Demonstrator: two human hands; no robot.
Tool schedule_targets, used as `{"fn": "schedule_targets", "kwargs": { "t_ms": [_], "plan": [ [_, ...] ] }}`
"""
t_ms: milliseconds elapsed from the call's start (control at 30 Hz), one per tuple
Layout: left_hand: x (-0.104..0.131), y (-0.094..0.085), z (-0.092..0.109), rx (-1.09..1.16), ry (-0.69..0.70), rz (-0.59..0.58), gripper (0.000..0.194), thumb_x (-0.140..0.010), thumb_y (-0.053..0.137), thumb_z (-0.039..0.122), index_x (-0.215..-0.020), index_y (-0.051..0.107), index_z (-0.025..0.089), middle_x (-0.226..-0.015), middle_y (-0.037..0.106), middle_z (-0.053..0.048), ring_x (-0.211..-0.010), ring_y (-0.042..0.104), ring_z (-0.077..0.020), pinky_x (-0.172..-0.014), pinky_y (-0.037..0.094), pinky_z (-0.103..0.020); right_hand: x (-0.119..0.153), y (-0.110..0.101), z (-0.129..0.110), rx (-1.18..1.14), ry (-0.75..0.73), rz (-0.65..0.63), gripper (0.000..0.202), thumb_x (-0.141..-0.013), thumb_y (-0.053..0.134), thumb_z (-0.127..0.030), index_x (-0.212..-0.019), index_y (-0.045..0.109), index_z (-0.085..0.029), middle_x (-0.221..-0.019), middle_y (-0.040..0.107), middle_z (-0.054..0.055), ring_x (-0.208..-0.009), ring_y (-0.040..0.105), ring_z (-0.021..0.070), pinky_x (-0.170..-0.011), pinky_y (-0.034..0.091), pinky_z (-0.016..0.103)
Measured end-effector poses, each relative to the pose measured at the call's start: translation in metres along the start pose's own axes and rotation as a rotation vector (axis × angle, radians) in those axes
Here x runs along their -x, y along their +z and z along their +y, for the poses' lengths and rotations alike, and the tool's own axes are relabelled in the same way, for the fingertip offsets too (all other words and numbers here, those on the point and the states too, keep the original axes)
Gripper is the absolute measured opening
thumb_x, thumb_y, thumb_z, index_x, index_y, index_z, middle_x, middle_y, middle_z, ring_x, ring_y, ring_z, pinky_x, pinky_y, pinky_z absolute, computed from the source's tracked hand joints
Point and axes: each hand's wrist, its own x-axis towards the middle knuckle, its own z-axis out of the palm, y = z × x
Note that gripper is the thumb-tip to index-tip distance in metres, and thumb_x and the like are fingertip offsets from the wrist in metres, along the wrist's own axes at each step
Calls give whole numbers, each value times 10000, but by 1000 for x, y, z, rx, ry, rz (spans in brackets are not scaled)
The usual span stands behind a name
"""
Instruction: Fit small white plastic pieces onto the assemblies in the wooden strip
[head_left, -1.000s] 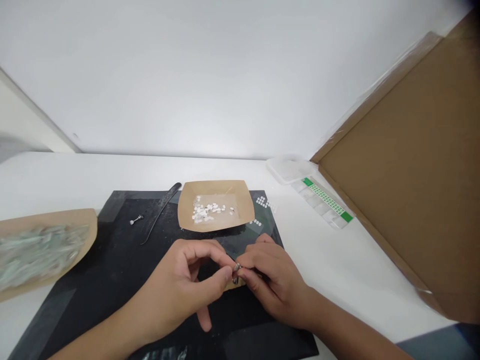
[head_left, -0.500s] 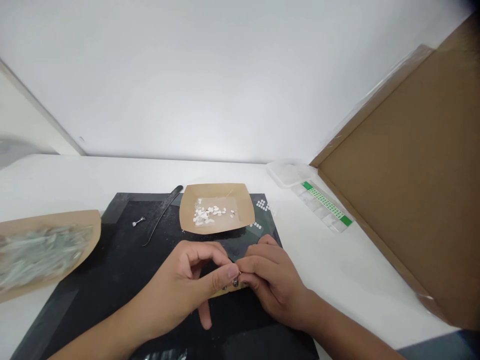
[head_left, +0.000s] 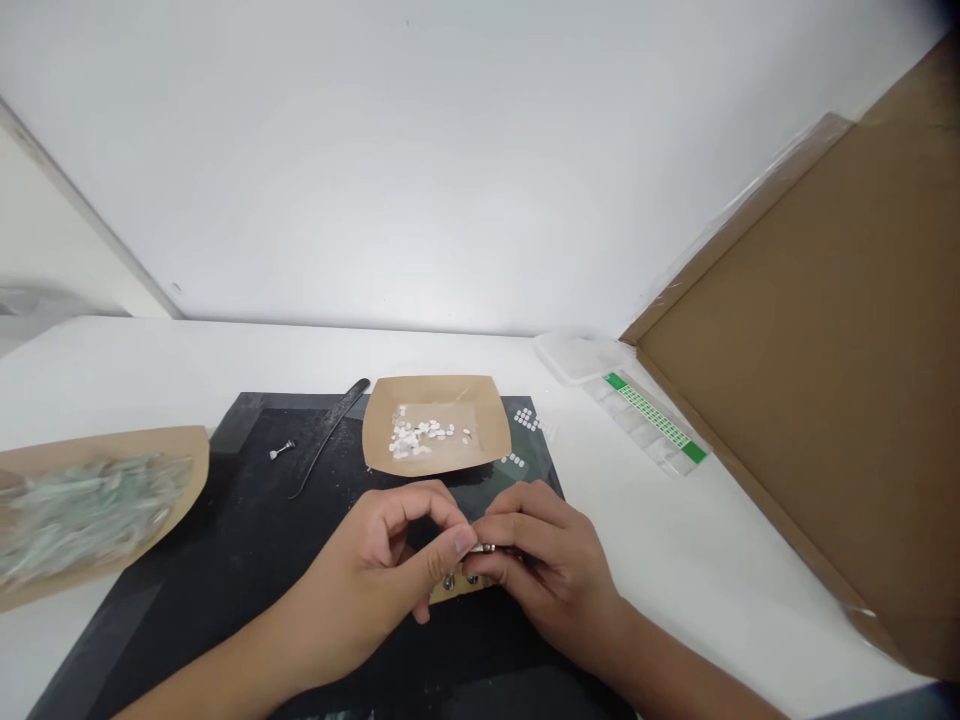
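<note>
Over the black mat [head_left: 225,600], my two hands meet at the fingertips. My left hand [head_left: 390,565] is closed, pinching a small shiny metal piece [head_left: 484,548] between thumb and index finger. My right hand [head_left: 544,555] is closed round the other end of that piece, its thumb below and its index finger above. Just beneath the fingers shows a tan strip [head_left: 454,592] bearing round shiny metal parts [head_left: 472,578]. Both hands partly cover the strip, and what supports it is hidden.
Ahead, a brown paper tray [head_left: 495,420] holds white flakes. A black nail file [head_left: 330,440] and a small metal piece [head_left: 283,450] lie left of it. Another tray [head_left: 187,460] holds clear pieces. White dot stickers [head_left: 525,418], a green-labelled clear case [head_left: 656,420] and cardboard [head_left: 810,380] are right.
The metal piece between my fingertips now shows more plainly, lying level. My right thumb and index finger have parted slightly around it. The view has tilted up a little.
</note>
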Motion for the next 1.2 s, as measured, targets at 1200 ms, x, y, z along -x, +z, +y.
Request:
{"fn": "schedule_targets", "kwargs": {
  "t_ms": [1200],
  "plan": [
    [-10,-24,-9,-885,422,632,200,-1040,586,331,-970,716,197,-924,733,-46,-781,673,-163,-628,515,-221,-1,-4,5,-31,190,-29,249,-1050,579,-252,-1192,784,-263,-973,564,54,-891,618,197,-786,551,347]
  ]
}}
